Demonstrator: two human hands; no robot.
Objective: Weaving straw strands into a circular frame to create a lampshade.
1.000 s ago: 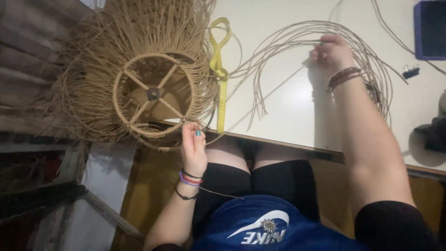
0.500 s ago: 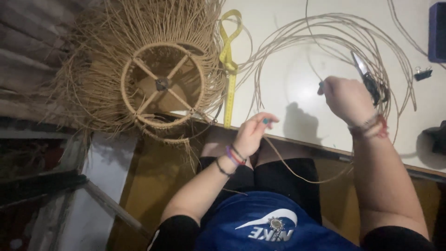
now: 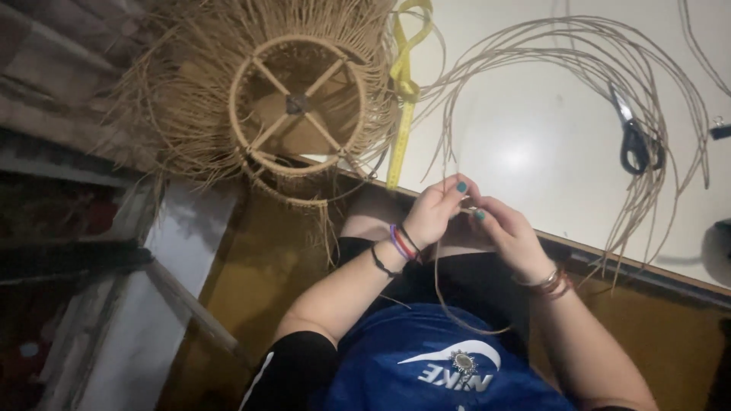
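My left hand (image 3: 435, 211) and my right hand (image 3: 505, 230) meet at the near edge of the white table (image 3: 525, 152), fingers pinched together on one thin rattan strand (image 3: 445, 293) that loops down over my lap. A half-woven wicker basket (image 3: 293, 103) with a round ring frame and cross spokes hangs over the table's left corner, loose stakes bristling all around it. A bundle of long rattan strands (image 3: 601, 61) arcs across the tabletop beyond my hands.
A yellow measuring tape (image 3: 401, 99) lies beside the basket. Black-handled scissors (image 3: 632, 133) rest among the strands at the right. A small black clip (image 3: 719, 129) sits at the right edge. Dark wooden frames and floor show at the left.
My right hand came down from the far strands to the table edge. My left hand left the basket rim and joined it. Both now pinch one strand.
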